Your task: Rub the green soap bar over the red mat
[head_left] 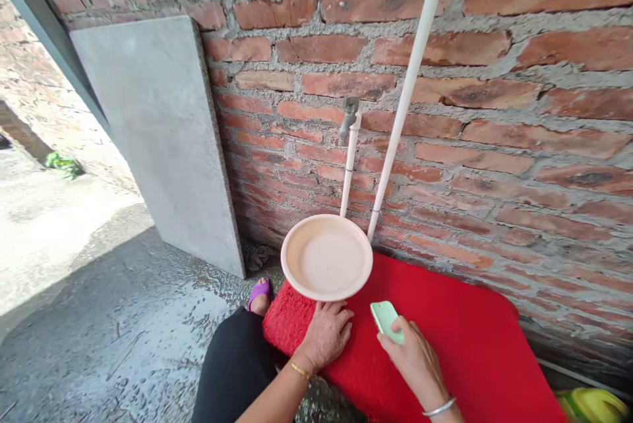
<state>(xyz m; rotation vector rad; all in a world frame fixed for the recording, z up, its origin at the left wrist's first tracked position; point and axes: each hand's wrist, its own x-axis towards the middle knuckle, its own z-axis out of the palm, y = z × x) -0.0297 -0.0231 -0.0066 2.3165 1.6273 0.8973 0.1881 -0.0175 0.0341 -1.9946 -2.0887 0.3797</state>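
A red mat [445,337] with a shaggy pile at its left end lies over a raised slab. My left hand [329,334], with a gold bracelet at the wrist, rests flat on the mat, fingers spread, fingertips close to the near rim of a pale pink basin [328,294]. My right hand [413,357], wearing a silver bangle, is closed around a pale green brush [384,316] over the mat. Its smooth rounded back is up, with a small dark dot near the far end; any bristles are hidden underneath. The basin sits on the mat's far left corner.
Behind the mat rises a brick wall [336,47] with a tap [349,113] and a tall white pipe [410,87]. A grey slab [158,140] leans at left, above wet concrete floor [163,317]. Something yellow [596,404] is at lower right.
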